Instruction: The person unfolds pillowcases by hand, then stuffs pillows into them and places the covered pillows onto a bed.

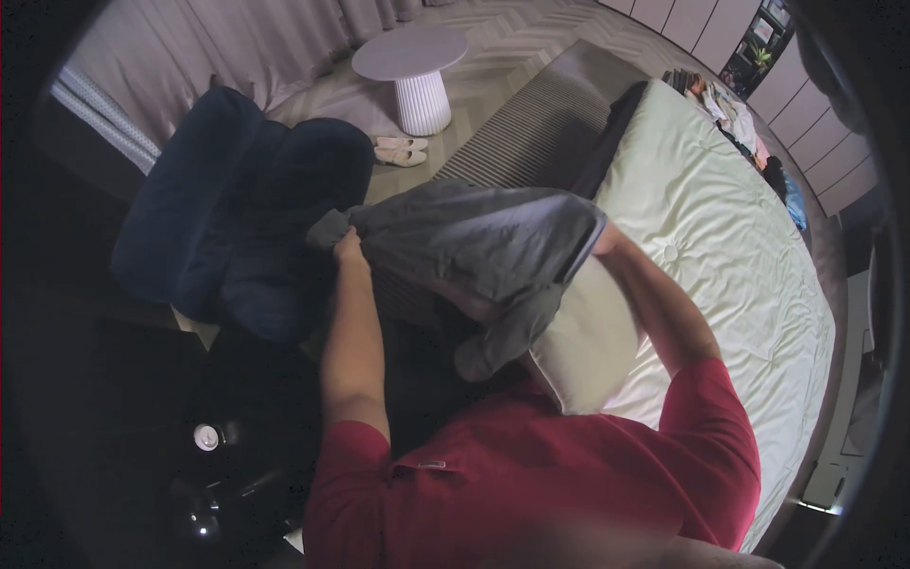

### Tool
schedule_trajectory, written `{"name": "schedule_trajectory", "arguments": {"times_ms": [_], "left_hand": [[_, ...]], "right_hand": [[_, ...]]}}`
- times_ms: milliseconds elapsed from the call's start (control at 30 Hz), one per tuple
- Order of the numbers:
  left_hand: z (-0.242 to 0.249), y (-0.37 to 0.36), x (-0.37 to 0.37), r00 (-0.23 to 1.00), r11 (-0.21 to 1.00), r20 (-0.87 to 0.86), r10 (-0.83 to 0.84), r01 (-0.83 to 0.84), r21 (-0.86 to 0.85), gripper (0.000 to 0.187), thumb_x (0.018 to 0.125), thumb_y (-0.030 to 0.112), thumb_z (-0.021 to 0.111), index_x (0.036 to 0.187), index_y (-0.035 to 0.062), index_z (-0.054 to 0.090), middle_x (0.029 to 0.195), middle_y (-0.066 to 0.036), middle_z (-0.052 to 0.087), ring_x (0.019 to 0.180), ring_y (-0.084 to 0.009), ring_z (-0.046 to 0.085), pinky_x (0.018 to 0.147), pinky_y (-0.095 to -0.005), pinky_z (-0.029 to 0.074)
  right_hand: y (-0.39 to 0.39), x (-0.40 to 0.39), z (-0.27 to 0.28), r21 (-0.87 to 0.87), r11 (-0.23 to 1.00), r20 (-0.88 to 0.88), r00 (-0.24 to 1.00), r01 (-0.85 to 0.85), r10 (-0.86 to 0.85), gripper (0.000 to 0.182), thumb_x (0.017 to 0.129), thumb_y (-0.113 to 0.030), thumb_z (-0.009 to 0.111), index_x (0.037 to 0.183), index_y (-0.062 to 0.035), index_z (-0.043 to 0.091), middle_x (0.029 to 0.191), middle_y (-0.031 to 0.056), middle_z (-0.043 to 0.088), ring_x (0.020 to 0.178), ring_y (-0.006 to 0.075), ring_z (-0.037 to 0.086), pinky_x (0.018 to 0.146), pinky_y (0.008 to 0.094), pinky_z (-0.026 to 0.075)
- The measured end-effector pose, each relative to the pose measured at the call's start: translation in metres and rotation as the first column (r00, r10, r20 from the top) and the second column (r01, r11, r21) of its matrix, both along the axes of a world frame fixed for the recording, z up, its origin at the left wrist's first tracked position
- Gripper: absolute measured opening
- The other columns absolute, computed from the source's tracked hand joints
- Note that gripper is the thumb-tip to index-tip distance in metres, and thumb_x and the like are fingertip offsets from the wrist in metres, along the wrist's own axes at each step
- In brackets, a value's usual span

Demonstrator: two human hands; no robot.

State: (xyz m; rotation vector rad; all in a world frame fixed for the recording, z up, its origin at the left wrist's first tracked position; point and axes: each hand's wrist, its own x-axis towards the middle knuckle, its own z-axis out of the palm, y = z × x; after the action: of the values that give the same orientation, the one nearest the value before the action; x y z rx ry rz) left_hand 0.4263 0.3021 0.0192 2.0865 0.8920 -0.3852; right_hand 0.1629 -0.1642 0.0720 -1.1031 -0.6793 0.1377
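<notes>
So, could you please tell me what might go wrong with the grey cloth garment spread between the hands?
The grey cloth garment might slip from the left hand, which grips it near one bunched end. Its loose lower part, hanging by the cream fabric pillow, could also brush against it.

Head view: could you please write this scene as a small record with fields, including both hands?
Left hand: closed on the left part of the cloth
Right hand: at the cloth's right edge, fingers hidden
Cloth: grey, raised between the hands, one part hanging down
Pillow: pale, on the bed
Armchair: dark blue, left of the cloth in the picture
Shoes: a pale pair, on the floor near the round table
</notes>
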Motion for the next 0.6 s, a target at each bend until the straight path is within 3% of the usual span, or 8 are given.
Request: {"name": "schedule_trajectory", "arguments": {"times_ms": [33, 67, 100, 167, 300, 400, 500, 600], "left_hand": [[0.022, -0.013, -0.021, 0.983, 0.970, 0.069, 0.170, -0.154, -0.187, 0.060, 0.090, 0.045, 0.069, 0.122, -0.0058, 0.066, 0.126, -0.006, 0.070, 0.117, -0.0200, 0.065, 0.097, -0.0287, 0.050], [0.047, -0.025, -0.041, 0.933, 0.883, 0.105, 0.343, -0.282, -0.375, 0.048, 0.092, 0.036, 0.069, 0.117, -0.0057, 0.068, 0.119, -0.008, 0.072, 0.107, -0.0225, 0.069, 0.089, -0.0342, 0.056], [0.056, -0.031, -0.050, 0.898, 0.821, 0.113, 0.426, -0.331, -0.466, 0.042, 0.093, 0.031, 0.069, 0.115, -0.0056, 0.069, 0.115, -0.009, 0.074, 0.102, -0.0237, 0.071, 0.085, -0.0369, 0.058], [0.045, -0.029, -0.045, 0.883, 0.829, 0.170, 0.437, -0.323, -0.457, 0.035, 0.090, 0.028, 0.074, 0.107, -0.0023, 0.071, 0.099, -0.008, 0.073, 0.086, -0.0237, 0.070, 0.077, -0.0394, 0.059], [0.029, -0.020, -0.049, 0.887, 0.818, 0.164, 0.431, -0.308, -0.485, 0.040, 0.085, 0.037, 0.077, 0.102, 0.0017, 0.074, 0.092, -0.004, 0.071, 0.079, -0.0208, 0.067, 0.076, -0.0347, 0.055], [0.068, -0.042, -0.091, 0.867, 0.721, 0.127, 0.483, -0.311, -0.619, 0.065, 0.087, 0.040, 0.074, 0.136, -0.0005, 0.060, 0.136, -0.017, 0.063, 0.117, -0.0330, 0.066, 0.098, -0.0458, 0.056], [0.089, -0.073, -0.133, 0.922, 0.662, 0.010, 0.387, -0.270, -0.700, 0.082, 0.087, 0.064, 0.065, 0.149, 0.0120, 0.049, 0.154, -0.009, 0.049, 0.139, -0.0283, 0.049, 0.111, -0.0509, 0.044], [0.104, -0.104, -0.186, 0.948, 0.456, -0.007, 0.317, -0.159, -0.876, 0.071, 0.093, 0.065, 0.057, 0.142, 0.0132, 0.059, 0.144, -0.008, 0.060, 0.131, -0.0251, 0.058, 0.111, -0.0439, 0.045]], "right_hand": [[-0.010, -0.004, 0.010, -0.452, 0.859, -0.052, 0.954, 0.242, -0.296, 0.072, 0.082, -0.016, 0.084, 0.144, -0.0027, 0.049, 0.146, 0.0160, 0.053, 0.136, 0.0270, 0.049, 0.118, 0.0460, 0.033], [-0.019, -0.008, 0.020, -0.802, 0.477, 0.039, 0.829, 0.359, -0.559, 0.057, 0.085, -0.024, 0.081, 0.135, -0.0059, 0.061, 0.138, 0.0119, 0.061, 0.129, 0.0216, 0.055, 0.115, 0.0394, 0.039], [-0.024, -0.011, 0.027, -0.904, 0.230, 0.132, 0.746, 0.361, -0.653, 0.051, 0.086, -0.028, 0.080, 0.131, -0.0075, 0.067, 0.134, 0.0098, 0.066, 0.125, 0.0189, 0.058, 0.113, 0.0361, 0.042], [-0.023, -0.007, 0.036, -0.975, 0.110, 0.019, 0.564, 0.195, -0.826, 0.040, 0.085, -0.039, 0.066, 0.109, -0.0085, 0.074, 0.101, 0.0051, 0.071, 0.096, 0.0139, 0.062, 0.085, 0.0327, 0.048], [-0.055, 0.001, 0.000, -0.953, 0.257, -0.168, 0.427, 0.158, -0.888, 0.050, 0.093, -0.056, 0.060, 0.115, -0.0109, 0.064, 0.080, 0.0040, 0.064, 0.065, 0.0110, 0.056, 0.055, 0.0247, 0.046], [-0.059, 0.010, -0.022, -0.844, 0.454, -0.221, 0.587, 0.284, -0.779, 0.069, 0.093, -0.049, 0.065, 0.154, -0.0242, 0.042, 0.089, 0.0020, 0.062, 0.070, 0.0106, 0.055, 0.058, 0.0252, 0.046], [-0.052, 0.022, -0.038, -0.618, 0.730, -0.440, 0.640, 0.294, -0.630, 0.054, 0.099, -0.016, 0.066, 0.149, -0.0070, 0.047, 0.135, 0.0120, 0.063, 0.115, 0.0180, 0.064, 0.101, 0.0303, 0.051], [-0.066, 0.022, -0.057, -0.717, 0.620, -0.267, 0.696, 0.318, -0.666, 0.022, 0.095, -0.024, 0.074, 0.106, -0.0043, 0.075, 0.106, 0.0033, 0.075, 0.094, 0.0104, 0.067, 0.085, 0.0275, 0.054]]}}
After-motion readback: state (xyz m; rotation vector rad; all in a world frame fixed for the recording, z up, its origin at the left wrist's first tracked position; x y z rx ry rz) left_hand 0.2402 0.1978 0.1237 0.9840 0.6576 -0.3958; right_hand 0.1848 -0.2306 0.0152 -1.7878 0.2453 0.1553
